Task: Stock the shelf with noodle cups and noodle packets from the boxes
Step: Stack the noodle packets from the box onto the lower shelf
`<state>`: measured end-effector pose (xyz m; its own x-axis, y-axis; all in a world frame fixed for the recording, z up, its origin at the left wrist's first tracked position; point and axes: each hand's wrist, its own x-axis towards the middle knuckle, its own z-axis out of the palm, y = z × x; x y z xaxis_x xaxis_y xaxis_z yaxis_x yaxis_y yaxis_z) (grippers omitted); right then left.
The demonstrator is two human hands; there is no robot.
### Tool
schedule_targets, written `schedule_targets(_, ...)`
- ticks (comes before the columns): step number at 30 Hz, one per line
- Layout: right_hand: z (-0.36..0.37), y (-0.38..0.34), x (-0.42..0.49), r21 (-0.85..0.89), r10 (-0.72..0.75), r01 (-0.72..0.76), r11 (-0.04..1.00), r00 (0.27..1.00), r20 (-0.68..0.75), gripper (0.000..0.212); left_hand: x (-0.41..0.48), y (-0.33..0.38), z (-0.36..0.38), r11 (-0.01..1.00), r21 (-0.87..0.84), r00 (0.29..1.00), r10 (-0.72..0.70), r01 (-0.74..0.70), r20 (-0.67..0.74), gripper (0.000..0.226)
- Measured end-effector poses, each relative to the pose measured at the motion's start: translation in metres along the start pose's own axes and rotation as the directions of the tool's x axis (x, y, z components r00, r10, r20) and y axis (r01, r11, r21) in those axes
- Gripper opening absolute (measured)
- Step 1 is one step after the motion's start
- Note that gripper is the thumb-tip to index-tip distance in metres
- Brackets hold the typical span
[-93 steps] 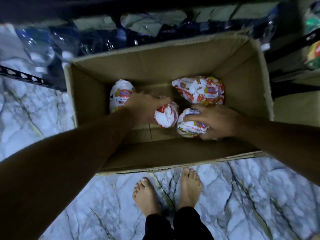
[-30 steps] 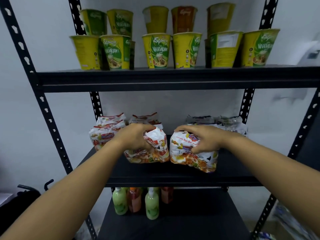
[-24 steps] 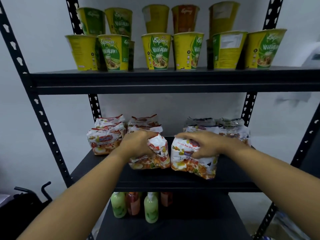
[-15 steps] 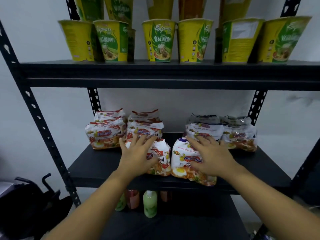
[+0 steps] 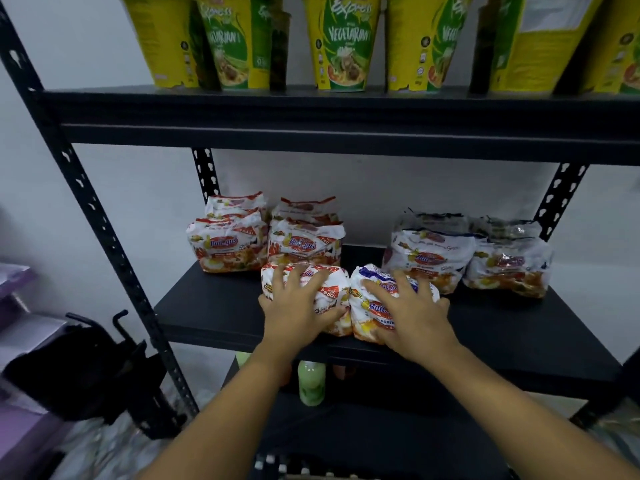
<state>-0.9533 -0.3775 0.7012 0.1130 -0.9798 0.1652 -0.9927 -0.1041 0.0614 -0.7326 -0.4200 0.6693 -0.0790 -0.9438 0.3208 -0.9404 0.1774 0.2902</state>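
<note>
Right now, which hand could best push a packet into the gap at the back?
Probably the right hand: it lies on the blue-topped packet, nearest the gap. The left hand presses the red-topped packet, which has a stack of packets directly behind it.

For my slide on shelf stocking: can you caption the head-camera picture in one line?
Left hand and right hand press flat on two noodle packets on the black shelf, below noodle cups.

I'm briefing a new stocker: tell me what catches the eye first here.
The left hand lies spread on a red-trimmed packet, the right hand on a blue-trimmed packet, both at the middle shelf's front. More packets stand stacked behind; yellow-green noodle cups line the shelf above.
</note>
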Motion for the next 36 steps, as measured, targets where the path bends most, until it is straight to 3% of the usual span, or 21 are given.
schedule_targets(11,0.000,-0.030,0.019,-0.011,-0.046,0.046,0.999,0.999,0.001,0.088,0.011,-0.048,-0.011,0.999,0.008,0.999,-0.038,0.039,-0.034,0.076)
schedule_targets(27,0.004,-0.099,0.056,-0.042,-0.022,0.021,0.999,0.999,-0.030,0.090,0.057,-0.201,-0.037,0.989,0.054,0.986,-0.130,0.136,-0.103,0.076)
schedule_targets(36,0.005,-0.103,0.057,-0.050,0.010,-0.011,0.999,1.000,-0.029,0.091,0.082,-0.213,-0.038,0.992,0.063,0.993,-0.111,0.114,-0.048,0.081)
